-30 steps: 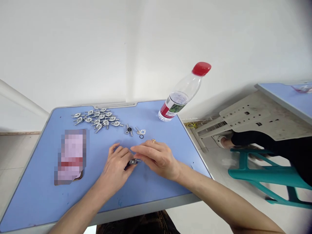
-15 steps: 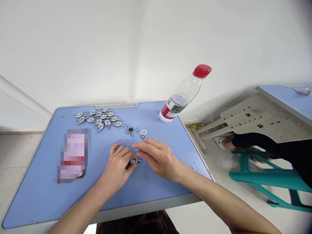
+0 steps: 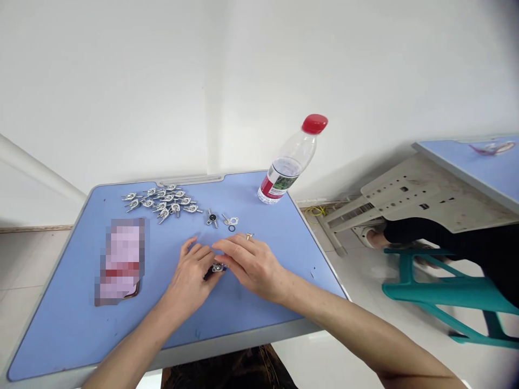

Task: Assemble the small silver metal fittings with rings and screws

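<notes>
My left hand is closed, pinching a small metal valve between thumb and fingers just above the table. From the right, my right hand closes its thumb and fingertips over the same valve, hiding its right side. Beyond the hands lie a valve body with a round black centre, a flat metal plate with a hole and a dark ring. A tiny brassy piece shows just behind my right hand's knuckles.
Several similar metal valves lie in a group at the table's back left. A blurred-out phone-like object is at left. A red-capped water bottle stands at the back right. Beyond are a green stool and another person's leg.
My right hand has closed in farther over the valve, covering the stub that stuck out to its right. The whole view has shifted slightly; the loose parts keep their places.
</notes>
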A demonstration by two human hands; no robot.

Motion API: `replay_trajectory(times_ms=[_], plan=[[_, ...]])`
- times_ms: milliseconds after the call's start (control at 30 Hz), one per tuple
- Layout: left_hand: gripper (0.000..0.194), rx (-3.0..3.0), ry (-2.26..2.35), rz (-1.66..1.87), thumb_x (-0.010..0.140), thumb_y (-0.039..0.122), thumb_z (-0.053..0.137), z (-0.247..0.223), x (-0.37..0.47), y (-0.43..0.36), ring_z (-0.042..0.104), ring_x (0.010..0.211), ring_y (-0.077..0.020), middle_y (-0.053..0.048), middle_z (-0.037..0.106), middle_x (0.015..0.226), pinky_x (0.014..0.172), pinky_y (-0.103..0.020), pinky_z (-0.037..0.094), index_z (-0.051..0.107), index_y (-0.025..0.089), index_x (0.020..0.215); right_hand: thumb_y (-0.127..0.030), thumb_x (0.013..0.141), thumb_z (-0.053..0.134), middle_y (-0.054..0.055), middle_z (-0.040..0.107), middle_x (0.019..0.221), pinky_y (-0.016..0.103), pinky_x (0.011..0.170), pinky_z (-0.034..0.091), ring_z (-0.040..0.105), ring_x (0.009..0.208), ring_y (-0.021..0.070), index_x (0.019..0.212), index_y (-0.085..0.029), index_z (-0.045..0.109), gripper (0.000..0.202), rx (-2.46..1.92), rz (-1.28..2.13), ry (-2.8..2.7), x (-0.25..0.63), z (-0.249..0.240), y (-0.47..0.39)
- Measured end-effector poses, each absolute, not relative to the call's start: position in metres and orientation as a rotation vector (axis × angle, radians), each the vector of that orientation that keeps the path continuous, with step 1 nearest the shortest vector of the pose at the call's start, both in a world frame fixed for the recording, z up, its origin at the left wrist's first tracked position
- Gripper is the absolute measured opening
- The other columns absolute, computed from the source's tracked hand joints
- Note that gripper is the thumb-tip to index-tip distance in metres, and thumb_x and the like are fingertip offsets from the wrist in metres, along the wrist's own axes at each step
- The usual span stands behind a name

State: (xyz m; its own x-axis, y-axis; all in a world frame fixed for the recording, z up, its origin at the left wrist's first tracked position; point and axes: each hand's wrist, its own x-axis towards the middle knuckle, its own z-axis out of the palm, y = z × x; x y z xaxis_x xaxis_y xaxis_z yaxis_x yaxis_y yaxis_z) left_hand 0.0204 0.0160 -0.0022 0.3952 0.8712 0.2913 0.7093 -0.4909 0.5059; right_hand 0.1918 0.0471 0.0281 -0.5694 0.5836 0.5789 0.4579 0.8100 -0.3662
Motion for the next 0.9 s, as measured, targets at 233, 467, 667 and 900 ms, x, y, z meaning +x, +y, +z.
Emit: replay_trajectory(times_ms=[233, 467, 667, 900], plan=[[0.003, 2.316, 1.394, 0.756, 0.082, 0.019, 0.06, -0.001, 0.021, 0.016, 0.057, 0.077, -0.0156, 0.002, 0.059, 0.078, 0.104, -0.05, 0.031, 0.06, 0.021, 0.083, -0.021, 0.094, 0.046, 0.007, 0.063, 0.091, 0.027, 0.067, 0.051, 0.061, 0.079, 0.0158, 0.12, -0.016, 0.048, 0.027, -0.799, 0.388, -2.302, 0.202, 0.037, 0.053], [0.006, 2.308, 1.403, 0.748, 0.082, 0.019, 0.06, -0.002, 0.02, 0.016, 0.058, 0.081, -0.0176, 0.0, 0.063, 0.083, 0.104, -0.051, 0.03, 0.062, 0.022, 0.087, -0.012, 0.095, 0.039, 0.006, 0.063, 0.092, 0.027, 0.073, 0.05, 0.06, 0.084, 0.0139, 0.125, -0.017, 0.046, 0.032, -0.617, 0.512, -2.329, 0.206, 0.038, 0.054], [0.005, 2.295, 1.382, 0.75, 0.084, 0.019, 0.057, 0.0, 0.021, 0.015, 0.056, 0.077, -0.0162, 0.002, 0.059, 0.077, 0.104, -0.051, 0.03, 0.061, 0.022, 0.085, -0.023, 0.095, 0.045, 0.007, 0.063, 0.084, 0.027, 0.063, 0.049, 0.059, 0.074, 0.0159, 0.105, -0.016, 0.055, 0.015, -0.796, 0.271, -2.335, 0.204, 0.03, 0.055], [0.011, 2.246, 1.427, 0.724, 0.08, 0.015, 0.061, 0.004, 0.024, 0.015, 0.056, 0.086, -0.0168, 0.002, 0.061, 0.083, 0.106, -0.047, 0.026, 0.061, 0.022, 0.087, -0.007, 0.092, 0.035, 0.008, 0.064, 0.094, 0.031, 0.067, 0.052, 0.061, 0.082, 0.0184, 0.131, -0.016, 0.035, 0.041, -0.676, 0.446, -2.489, 0.205, 0.042, 0.051]])
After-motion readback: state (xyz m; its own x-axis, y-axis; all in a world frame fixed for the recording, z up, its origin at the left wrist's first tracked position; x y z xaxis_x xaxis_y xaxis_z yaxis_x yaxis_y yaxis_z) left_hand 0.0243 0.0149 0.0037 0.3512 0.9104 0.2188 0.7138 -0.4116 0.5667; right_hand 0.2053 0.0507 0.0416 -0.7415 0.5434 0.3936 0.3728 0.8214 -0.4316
